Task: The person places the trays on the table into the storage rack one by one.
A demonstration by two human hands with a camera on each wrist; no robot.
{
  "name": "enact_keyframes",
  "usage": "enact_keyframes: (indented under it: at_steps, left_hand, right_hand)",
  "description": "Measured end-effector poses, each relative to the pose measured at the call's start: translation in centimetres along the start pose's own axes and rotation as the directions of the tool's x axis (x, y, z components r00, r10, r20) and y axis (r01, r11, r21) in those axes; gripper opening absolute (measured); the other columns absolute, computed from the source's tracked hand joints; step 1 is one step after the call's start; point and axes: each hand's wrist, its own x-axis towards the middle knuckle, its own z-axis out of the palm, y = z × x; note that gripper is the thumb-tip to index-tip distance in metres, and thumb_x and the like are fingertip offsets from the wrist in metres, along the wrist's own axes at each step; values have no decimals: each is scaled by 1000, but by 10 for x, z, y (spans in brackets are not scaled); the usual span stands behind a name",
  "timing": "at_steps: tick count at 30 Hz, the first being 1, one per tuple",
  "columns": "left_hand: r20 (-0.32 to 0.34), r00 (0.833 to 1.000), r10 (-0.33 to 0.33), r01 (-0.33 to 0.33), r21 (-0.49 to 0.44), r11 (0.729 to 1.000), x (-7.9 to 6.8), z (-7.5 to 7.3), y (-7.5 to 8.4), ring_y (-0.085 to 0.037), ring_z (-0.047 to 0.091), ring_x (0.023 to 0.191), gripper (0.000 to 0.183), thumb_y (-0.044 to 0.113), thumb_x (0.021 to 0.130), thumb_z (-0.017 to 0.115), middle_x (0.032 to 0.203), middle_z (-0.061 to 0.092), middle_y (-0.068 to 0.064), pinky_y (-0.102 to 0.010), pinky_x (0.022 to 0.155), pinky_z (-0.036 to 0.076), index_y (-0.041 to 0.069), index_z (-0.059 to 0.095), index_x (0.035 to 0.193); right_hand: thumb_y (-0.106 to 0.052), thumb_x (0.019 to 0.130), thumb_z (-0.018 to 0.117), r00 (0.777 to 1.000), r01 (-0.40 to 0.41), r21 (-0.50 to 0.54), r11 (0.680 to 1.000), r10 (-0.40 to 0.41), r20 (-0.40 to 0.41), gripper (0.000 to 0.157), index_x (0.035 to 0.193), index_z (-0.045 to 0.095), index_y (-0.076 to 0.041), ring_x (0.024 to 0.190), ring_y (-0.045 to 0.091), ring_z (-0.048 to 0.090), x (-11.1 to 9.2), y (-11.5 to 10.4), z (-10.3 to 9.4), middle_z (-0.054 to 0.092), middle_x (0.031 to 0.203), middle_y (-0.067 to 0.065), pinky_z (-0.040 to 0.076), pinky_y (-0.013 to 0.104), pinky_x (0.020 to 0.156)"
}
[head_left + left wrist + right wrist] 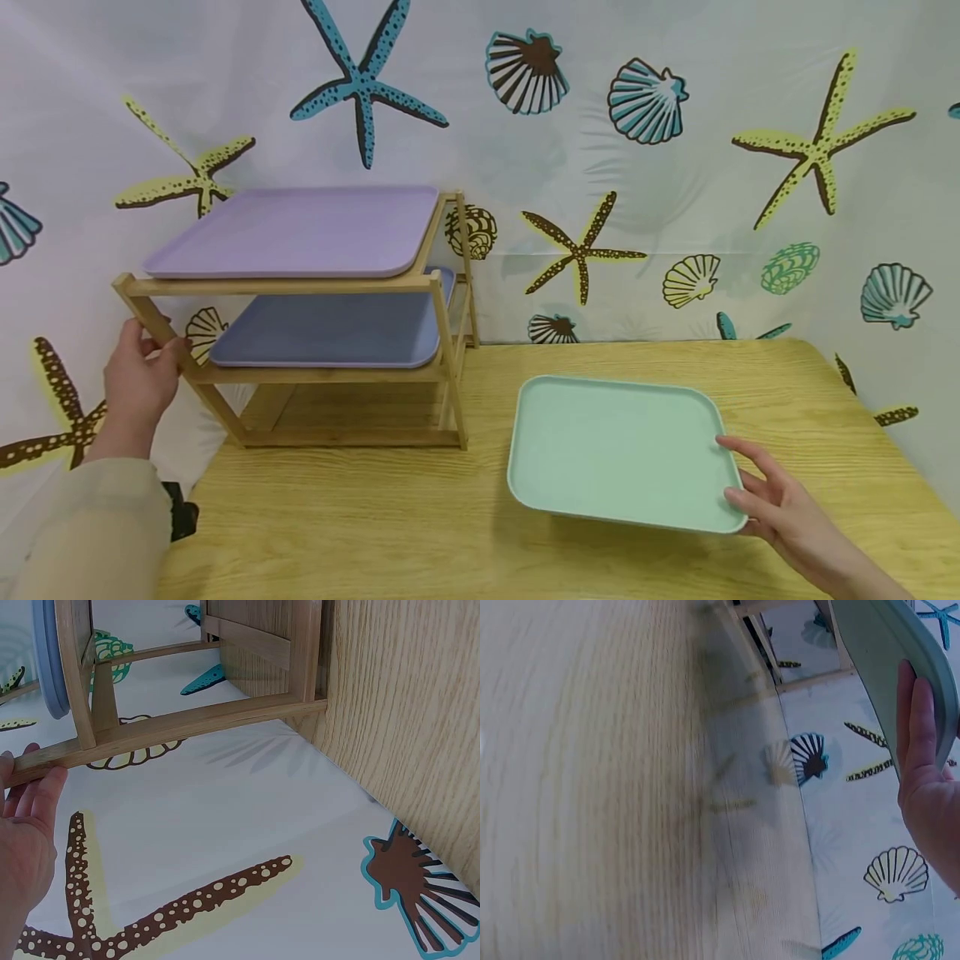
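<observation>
On the left, my left hand (144,371) grips the front left post of a wooden rack (322,437); the left wrist view shows its fingers around the wood (52,754). A lilac tray (300,233) lies on the rack's top level, and a blue tray (337,329) on the level below. My right hand (780,500) holds a mint green tray (622,450) by its right edge, thumb on top. In the right wrist view, fingers (922,724) lie against the underside of this tray, which is raised off the table.
The rack stands at the back left of a wood-grain table (337,525). Behind it and to the sides hangs a white cloth (697,217) printed with starfish and shells. A bottom level of the rack shows bare slats. Something black (182,510) sits by the left sleeve.
</observation>
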Motion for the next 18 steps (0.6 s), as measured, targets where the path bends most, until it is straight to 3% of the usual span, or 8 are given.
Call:
enact_keyframes:
  at_steps: [8,13,15,18]
  left_hand:
    - [5,1000,-7,7,-7,1000,-1,0,3,-45,55,115,46,24,102,43,135,47,-33,-12,62,43,4,30,142]
    - [8,1000,-14,14,2,1000,-1,0,3,-47,53,115,47,25,103,42,136,47,-32,-31,75,54,4,29,143]
    - [8,1000,-13,13,2,1000,-1,0,3,-47,54,115,47,25,103,41,135,47,-32,-31,74,54,4,29,143]
    - [7,1000,-7,7,-5,1000,-1,0,2,-48,53,115,46,24,103,41,135,47,-33,-19,65,48,4,29,142]
  right_hand:
    - [4,103,35,998,-62,-56,996,63,8,54,147,32,-27,111,23,61,21,9,36,54,135,0,53,43,85]
    - [1,103,39,996,-83,-67,994,85,17,51,146,33,-26,109,26,62,37,20,58,54,133,4,53,45,84]
    - [0,102,42,996,-85,-61,994,87,14,50,145,35,-26,107,26,63,44,27,68,55,131,6,54,45,83]
    - [0,101,45,996,-83,-53,995,84,15,49,143,37,-25,104,26,64,54,38,82,55,127,9,55,44,81]
